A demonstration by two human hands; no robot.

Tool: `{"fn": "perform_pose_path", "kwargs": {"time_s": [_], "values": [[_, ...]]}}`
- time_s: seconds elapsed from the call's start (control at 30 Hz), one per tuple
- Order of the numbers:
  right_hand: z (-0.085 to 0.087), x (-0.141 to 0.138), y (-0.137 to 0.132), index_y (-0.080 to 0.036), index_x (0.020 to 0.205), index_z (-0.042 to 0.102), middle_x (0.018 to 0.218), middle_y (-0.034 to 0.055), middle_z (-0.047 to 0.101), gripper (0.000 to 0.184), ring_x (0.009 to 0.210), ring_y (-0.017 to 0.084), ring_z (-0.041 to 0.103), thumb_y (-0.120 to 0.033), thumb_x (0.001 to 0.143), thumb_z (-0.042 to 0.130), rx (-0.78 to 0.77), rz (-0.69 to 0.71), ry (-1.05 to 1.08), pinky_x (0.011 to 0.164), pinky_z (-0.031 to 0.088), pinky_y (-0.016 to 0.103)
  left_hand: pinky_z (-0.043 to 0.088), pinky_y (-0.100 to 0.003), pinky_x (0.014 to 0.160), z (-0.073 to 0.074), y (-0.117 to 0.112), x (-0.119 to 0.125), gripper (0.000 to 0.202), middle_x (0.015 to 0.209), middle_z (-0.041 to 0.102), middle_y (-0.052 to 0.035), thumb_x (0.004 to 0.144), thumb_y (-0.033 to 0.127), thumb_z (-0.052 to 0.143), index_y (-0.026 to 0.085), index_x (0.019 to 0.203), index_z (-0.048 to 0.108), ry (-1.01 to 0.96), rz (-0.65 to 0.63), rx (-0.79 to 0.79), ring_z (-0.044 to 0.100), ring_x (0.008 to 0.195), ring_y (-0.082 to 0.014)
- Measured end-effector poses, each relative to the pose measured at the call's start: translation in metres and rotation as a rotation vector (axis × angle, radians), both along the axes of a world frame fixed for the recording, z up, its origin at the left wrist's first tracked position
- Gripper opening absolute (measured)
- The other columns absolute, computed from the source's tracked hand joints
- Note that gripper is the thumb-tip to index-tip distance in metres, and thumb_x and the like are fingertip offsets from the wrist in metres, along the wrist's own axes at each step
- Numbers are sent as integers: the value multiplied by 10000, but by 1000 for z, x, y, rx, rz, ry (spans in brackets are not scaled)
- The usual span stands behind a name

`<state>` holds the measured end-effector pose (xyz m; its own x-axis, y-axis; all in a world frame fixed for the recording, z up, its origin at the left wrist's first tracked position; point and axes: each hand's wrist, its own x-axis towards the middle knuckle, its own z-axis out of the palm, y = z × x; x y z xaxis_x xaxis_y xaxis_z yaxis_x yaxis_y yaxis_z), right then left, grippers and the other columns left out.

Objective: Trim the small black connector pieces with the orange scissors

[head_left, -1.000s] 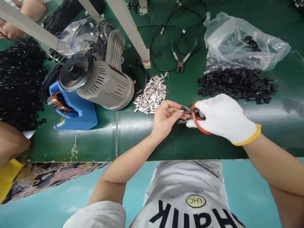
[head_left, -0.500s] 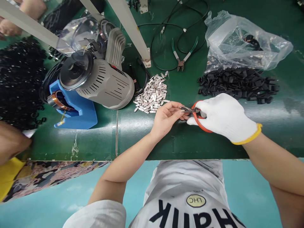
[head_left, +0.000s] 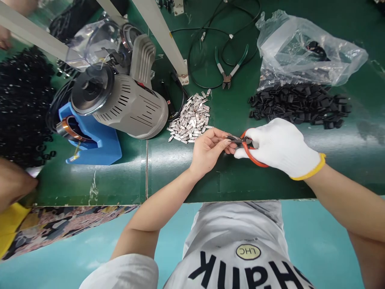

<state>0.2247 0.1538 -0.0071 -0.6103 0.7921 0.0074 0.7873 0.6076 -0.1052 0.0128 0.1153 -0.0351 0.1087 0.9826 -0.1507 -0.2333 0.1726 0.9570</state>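
Observation:
My right hand (head_left: 281, 146), in a white knitted glove with a yellow cuff, is closed around red-handled pliers (head_left: 254, 157). Their dark jaws point left, into the fingers of my left hand (head_left: 209, 150). That hand is bare, its thumb and fingertips pinched together at the jaw tips. Whatever lies between them is too small and too covered to name. Just beyond my left hand is a heap of small silvery metal pieces (head_left: 192, 118). A pile of black plastic pieces (head_left: 297, 105) lies behind my gloved hand.
Green-handled cutters (head_left: 227, 76) lie open near a black cable (head_left: 192, 60). A clear plastic bag (head_left: 313, 56) rests at the back right. To the left stand a grey machine (head_left: 129, 104), a blue tape dispenser (head_left: 112, 150) and a black heap (head_left: 21, 108). Another person's arm (head_left: 15, 182) shows at far left.
The whole view has shifted slightly. Both hands keep the same hold, with the plier jaws still at the left fingertips.

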Motion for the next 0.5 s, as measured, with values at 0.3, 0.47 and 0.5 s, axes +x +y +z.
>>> {"fn": "perform_pose_path", "kwargs": {"time_s": [0.3, 0.47, 0.5], "values": [[-13, 2, -10, -209, 767, 641, 574, 68, 554, 631, 601, 224, 513, -772, 931, 408, 81, -35, -65, 612, 153, 337, 572, -258, 605, -2, 2, -3, 304, 770, 777, -45, 841, 377, 809, 152, 893, 611, 0, -12, 19, 727, 630, -143], [-11, 0, -11, -183, 855, 672, 603, 80, 596, 642, 589, 230, 555, -748, 956, 383, 34, -5, -122, 613, 151, 335, 576, -263, 617, -4, 3, -3, 309, 771, 776, -43, 845, 392, 805, 155, 901, 614, 6, -8, 10, 728, 633, -144], [-10, 0, -11, -182, 866, 675, 612, 82, 604, 638, 593, 232, 566, -742, 960, 384, 27, -8, -126, 610, 148, 334, 575, -262, 615, -4, 3, -3, 310, 769, 774, -42, 845, 394, 805, 154, 901, 616, 1, -6, 14, 727, 629, -143]]}}
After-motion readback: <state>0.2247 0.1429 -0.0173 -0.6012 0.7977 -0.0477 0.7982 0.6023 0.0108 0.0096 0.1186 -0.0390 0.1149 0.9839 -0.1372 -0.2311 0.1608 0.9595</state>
